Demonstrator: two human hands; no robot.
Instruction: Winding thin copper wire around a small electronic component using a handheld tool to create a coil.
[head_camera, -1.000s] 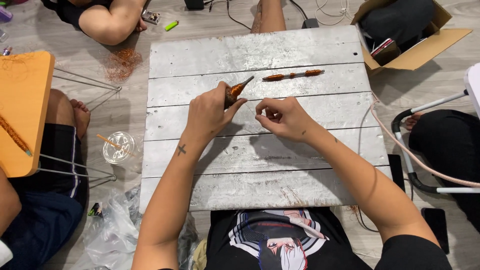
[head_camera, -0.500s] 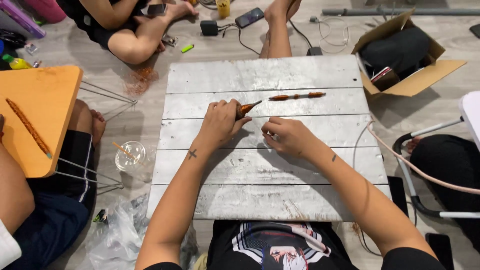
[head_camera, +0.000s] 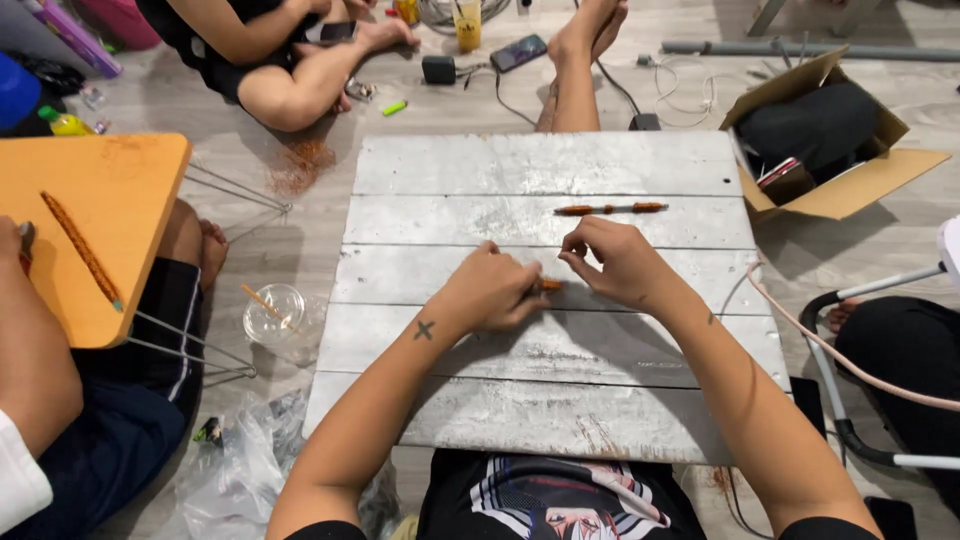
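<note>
Both hands (head_camera: 560, 275) on white plank board (head_camera: 450, 165)

Both forearms extend forward from the lower edge of the view and converge toward the centre. The left hand (head_camera: 490, 295) lies knuckles up, fingers curled inward in a closed grip, with a small cross-shaped mark on the wrist. The right hand (head_camera: 620, 265) sits just beside it, wrist slightly raised, fingers bent, thumb and forefinger pinched together and pointing toward the left hand.

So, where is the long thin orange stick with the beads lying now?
In the head view the orange stick lies flat on the white plank board, toward its far right side, just beyond the right hand and apart from it.
</note>
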